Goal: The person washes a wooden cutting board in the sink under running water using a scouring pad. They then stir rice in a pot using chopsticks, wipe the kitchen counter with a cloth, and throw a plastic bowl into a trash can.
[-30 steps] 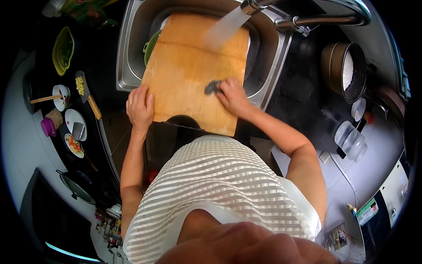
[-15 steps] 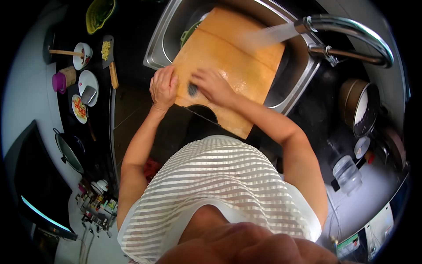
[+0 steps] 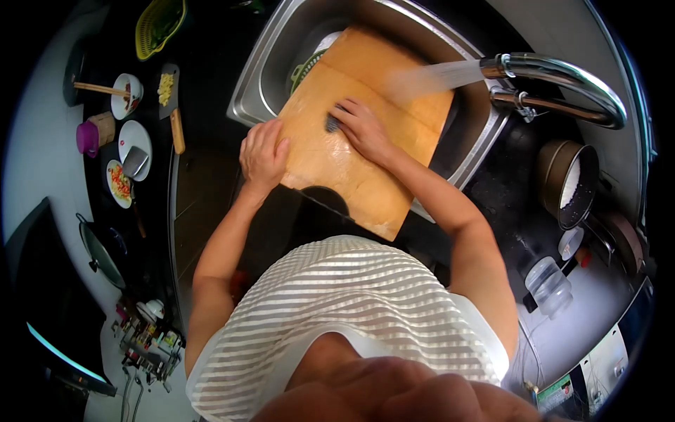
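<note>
A wooden cutting board [image 3: 380, 169] lies tilted over the steel sink [image 3: 247, 88], its near edge with a dark semicircular cutout close to my body. My left hand [image 3: 263, 156] grips the board's left edge, with the thumb on top. In my right hand [image 3: 362, 128] is a dark grey scrubber [image 3: 332, 121], pressed on the middle of the board. Water streams from the curved faucet [image 3: 562, 77] onto the board's upper right part. The board's surface looks wet. Part of a green basket [image 3: 306, 69] shows in the sink beside the board.
On the left counter are a yellow-green basket [image 3: 159, 28], a cleaver [image 3: 173, 105] with chopped yellow bits, a bowl [image 3: 126, 96] with chopsticks, and plates [image 3: 134, 150]. At the right stand a pot [image 3: 559, 184] with white contents and a clear jar [image 3: 548, 287].
The view has turned, so the board and sink appear rotated and further right. My right hand has moved the scrubber from the near right, across the near left, to the board's middle.
</note>
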Tool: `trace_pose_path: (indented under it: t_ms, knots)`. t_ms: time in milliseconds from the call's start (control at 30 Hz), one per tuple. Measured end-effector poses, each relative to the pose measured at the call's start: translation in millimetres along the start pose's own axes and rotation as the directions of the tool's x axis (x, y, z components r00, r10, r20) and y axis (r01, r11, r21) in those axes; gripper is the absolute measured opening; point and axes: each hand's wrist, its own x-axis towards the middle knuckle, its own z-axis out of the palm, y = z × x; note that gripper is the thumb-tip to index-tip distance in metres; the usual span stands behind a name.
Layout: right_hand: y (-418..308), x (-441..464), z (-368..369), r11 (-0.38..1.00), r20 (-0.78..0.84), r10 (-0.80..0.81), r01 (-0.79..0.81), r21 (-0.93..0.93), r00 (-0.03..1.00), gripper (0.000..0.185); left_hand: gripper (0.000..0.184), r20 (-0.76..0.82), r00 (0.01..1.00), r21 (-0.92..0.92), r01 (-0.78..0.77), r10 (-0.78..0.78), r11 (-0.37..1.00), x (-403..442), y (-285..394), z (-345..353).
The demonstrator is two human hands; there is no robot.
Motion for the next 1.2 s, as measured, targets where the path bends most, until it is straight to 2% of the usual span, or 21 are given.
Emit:
trace_pose_path:
  t_ms: [33, 100, 200, 233, 333, 400, 467, 500, 567, 600, 667, 700, 767, 800, 833, 933, 1000, 1067, 1133, 1167, 1200]
  knots:
    - [17, 9, -5, 1.0, 0.004, -0.003, 0.003, -0.012, 1.0, 0.017, 0.033, 0.005, 1.0, 0.001, -0.009, 0.009, 1.0, 1, 1, -2]
    - [77, 41, -5, 0.894, 0.162, 0.39, -0.415, 0.17, 0.907, 0.021, 0.033, 0.01, 1.0, 0.003, -0.015, 0.015, 1.0, 2, 1, -2]
    - [148, 14, -28, 0.827, 0.011, 0.553, -0.551, 0.112, 0.833, 0.018, 0.033, 0.042, 0.999, 0.021, -0.026, 0.025, 0.999, 0, -3, -3]
    - [137, -4, -28, 0.808, -0.035, 0.568, -0.549, 0.213, 0.823, 0.018, 0.033, 0.034, 0.999, 0.014, -0.02, 0.019, 1.0, -2, -4, -3]
    - [70, -17, 2, 0.917, -0.171, 0.318, -0.257, 0.306, 0.932, 0.019, 0.033, -0.002, 1.0, -0.031, -0.007, 0.007, 0.999, -4, -3, 1]
    - [26, 16, 14, 0.998, 0.033, 0.067, -0.067, 0.008, 0.997, 0.014, 0.032, 0.048, 0.999, -0.015, -0.022, 0.022, 1.0, 0, -1, -2]
    - [50, 50, 47, 0.997, -0.182, -0.061, 0.051, -0.059, 0.981, 0.018, 0.033, 0.039, 0.999, -0.01, -0.035, 0.036, 0.999, 2, 3, -2]
    - [89, 67, 59, 0.957, -0.052, 0.25, -0.239, 0.163, 0.967, 0.019, 0.033, 0.046, 0.998, -0.007, -0.046, 0.046, 0.999, 2, 2, -2]
    - [150, 90, 55, 0.924, -0.13, 0.38, -0.368, 0.102, 0.916, 0.02, 0.033, 0.055, 0.996, -0.005, -0.068, 0.068, 0.998, 2, 0, -6]
    - [170, 83, 39, 0.952, -0.346, 0.174, -0.247, -0.181, 0.922, 0.02, 0.033, 0.061, 0.995, 0.006, -0.073, 0.073, 0.997, 4, 0, -5]
    - [173, 62, 15, 0.644, -0.338, 0.56, -0.654, -0.398, 0.757, 0.02, 0.032, 0.066, 0.997, -0.02, -0.043, 0.044, 0.999, 3, 1, -7]
    - [165, 53, 22, 0.636, -0.343, 0.565, -0.661, -0.397, 0.75, 0.02, 0.033, 0.08, 0.996, -0.033, -0.035, 0.038, 0.999, 3, 1, -8]
    - [152, 43, 38, 0.923, -0.296, 0.36, -0.385, -0.027, 0.885, 0.02, 0.033, 0.06, 0.996, -0.042, -0.064, 0.066, 0.997, 3, -3, -4]
    - [127, 49, 49, 0.98, -0.263, 0.196, -0.201, 0.009, 0.945, 0.019, 0.034, 0.049, 0.996, -0.043, -0.074, 0.077, 0.996, 1, -3, -3]
    - [92, 59, 64, 0.954, -0.337, 0.185, -0.251, -0.164, 0.923, 0.016, 0.034, 0.067, 0.996, -0.048, -0.063, 0.066, 0.997, 3, 0, -6]
    - [123, 111, 82, 0.902, -0.224, 0.304, -0.355, -0.246, 0.926, 0.016, 0.034, 0.092, 0.993, -0.045, -0.071, 0.075, 0.996, 3, -1, -6]
    - [163, 133, 68, 0.663, -0.193, 0.632, -0.652, -0.366, 0.751, 0.018, 0.033, 0.08, 0.992, -0.025, -0.094, 0.096, 0.995, 3, -2, -4]
    - [173, 119, 58, 0.617, -0.307, 0.587, -0.659, -0.43, 0.749, 0.021, 0.033, 0.087, 0.99, -0.007, -0.108, 0.109, 0.994, 2, -5, -8]
    - [165, 108, 65, 0.583, -0.405, 0.603, -0.726, -0.365, 0.688, 0.019, 0.033, 0.087, 0.992, -0.053, -0.086, 0.09, 0.995, 3, 0, -9]
    - [159, 105, 72, 0.77, -0.278, 0.553, -0.609, -0.192, 0.786, 0.018, 0.033, 0.09, 0.992, -0.059, -0.082, 0.087, 0.995, 2, -1, -8]
    - [140, 107, 92, 0.798, -0.3, 0.454, -0.533, -0.283, 0.839, 0.019, 0.033, 0.083, 0.992, -0.074, -0.093, 0.099, 0.993, 3, -2, -10]
